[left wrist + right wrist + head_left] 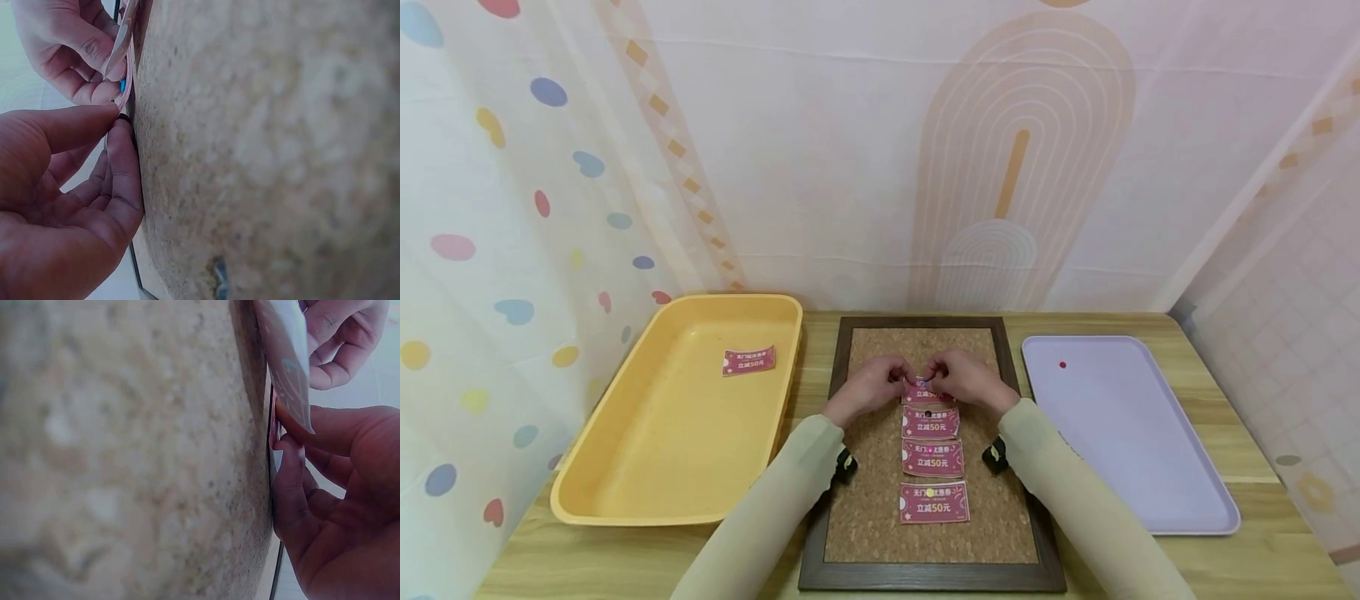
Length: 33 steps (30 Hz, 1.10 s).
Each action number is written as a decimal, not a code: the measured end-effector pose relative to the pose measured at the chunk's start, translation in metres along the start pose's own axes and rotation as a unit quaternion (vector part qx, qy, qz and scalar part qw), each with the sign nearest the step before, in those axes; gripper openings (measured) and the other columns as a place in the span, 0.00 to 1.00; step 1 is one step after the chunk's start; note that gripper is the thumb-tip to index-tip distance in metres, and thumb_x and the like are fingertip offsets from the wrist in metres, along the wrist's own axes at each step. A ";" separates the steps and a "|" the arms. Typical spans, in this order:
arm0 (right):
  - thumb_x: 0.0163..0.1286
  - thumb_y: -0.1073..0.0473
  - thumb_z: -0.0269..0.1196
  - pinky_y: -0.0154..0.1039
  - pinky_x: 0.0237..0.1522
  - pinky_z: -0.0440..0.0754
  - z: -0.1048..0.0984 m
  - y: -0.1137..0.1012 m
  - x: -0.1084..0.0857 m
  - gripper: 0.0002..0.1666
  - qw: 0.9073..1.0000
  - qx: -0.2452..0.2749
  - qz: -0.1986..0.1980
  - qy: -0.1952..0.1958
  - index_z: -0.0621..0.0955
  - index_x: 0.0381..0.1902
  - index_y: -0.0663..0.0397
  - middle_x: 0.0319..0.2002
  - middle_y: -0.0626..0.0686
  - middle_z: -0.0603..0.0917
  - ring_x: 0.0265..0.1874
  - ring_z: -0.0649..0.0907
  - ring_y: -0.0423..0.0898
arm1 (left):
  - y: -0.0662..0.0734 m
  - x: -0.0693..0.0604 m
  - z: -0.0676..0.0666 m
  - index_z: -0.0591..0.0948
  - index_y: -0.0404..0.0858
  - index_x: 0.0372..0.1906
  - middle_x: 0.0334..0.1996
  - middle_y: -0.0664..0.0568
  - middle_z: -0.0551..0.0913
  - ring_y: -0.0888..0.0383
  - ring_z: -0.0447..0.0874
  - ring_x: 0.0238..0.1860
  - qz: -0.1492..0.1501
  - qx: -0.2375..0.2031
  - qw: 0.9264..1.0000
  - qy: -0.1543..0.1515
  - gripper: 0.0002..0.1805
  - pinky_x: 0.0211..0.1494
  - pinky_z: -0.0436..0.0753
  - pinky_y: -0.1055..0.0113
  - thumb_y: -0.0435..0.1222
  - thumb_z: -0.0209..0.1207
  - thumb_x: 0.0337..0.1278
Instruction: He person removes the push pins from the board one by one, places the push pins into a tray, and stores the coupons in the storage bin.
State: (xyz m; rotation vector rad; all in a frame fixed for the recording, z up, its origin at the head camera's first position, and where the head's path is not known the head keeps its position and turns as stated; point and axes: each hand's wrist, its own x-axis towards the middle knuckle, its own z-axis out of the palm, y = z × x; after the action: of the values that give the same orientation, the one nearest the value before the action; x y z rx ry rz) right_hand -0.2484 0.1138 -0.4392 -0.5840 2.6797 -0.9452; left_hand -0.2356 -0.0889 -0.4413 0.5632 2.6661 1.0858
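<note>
On the corkboard (pixel 865 533), four pink coupons stand in a column. My left hand (pixel 874 387) pinches the left edge of the top coupon (pixel 931 395); in the left wrist view the left hand (pixel 75 194) is close to the board. My right hand (pixel 967 379) has its fingertips at that coupon's upper part, around a blue pin (pixel 123 84). From the right wrist view, the coupon (pixel 289 369) bends up off the cork beside the right hand (pixel 344 487). A black pin (pixel 928 414), a pink pin (pixel 930 450) and a yellow pin (pixel 930 492) sit on the lower coupons.
At the left is a yellow tray (pixel 677 433) with one loose coupon (pixel 749 361) inside. A lilac tray (pixel 1135 442) at the right holds a small red pin (pixel 1063 365). The wooden table (pixel 1240 417) ends at a patterned curtain (pixel 835 167) behind.
</note>
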 end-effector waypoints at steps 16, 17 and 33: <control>0.70 0.66 0.65 0.36 0.27 0.72 -0.001 -0.001 -0.002 0.03 1.000 -0.003 -0.010 -0.011 0.84 0.40 0.56 0.28 0.49 0.81 0.24 0.76 0.42 | 0.003 -0.002 0.001 0.86 0.39 0.40 0.36 0.51 0.83 0.58 0.75 0.35 -0.020 0.017 1.000 0.003 0.05 0.37 0.73 0.66 0.28 0.62 0.67; 0.70 0.66 0.65 0.36 0.27 0.72 -0.001 -0.001 -0.002 0.03 1.000 -0.003 -0.008 -0.012 0.84 0.40 0.56 0.28 0.49 0.81 0.24 0.76 0.42 | 0.003 -0.002 0.001 0.86 0.39 0.40 0.36 0.51 0.83 0.58 0.75 0.34 -0.020 0.017 1.000 0.002 0.05 0.37 0.73 0.66 0.28 0.62 0.67; 0.71 0.66 0.65 0.35 0.28 0.72 -0.002 -0.002 -0.004 0.02 1.000 -0.014 -0.013 -0.016 0.84 0.40 0.57 0.28 0.48 0.81 0.25 0.76 0.42 | 0.007 -0.003 0.001 0.86 0.38 0.40 0.34 0.52 0.83 0.58 0.75 0.33 -0.019 0.013 1.000 -0.003 0.05 0.36 0.72 0.67 0.27 0.61 0.66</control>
State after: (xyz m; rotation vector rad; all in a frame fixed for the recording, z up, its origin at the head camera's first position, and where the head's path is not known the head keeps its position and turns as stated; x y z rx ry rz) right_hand -0.2446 0.1155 -0.4358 -0.6369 2.6682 -0.8992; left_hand -0.2314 -0.0854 -0.4369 0.5188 2.6778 1.0387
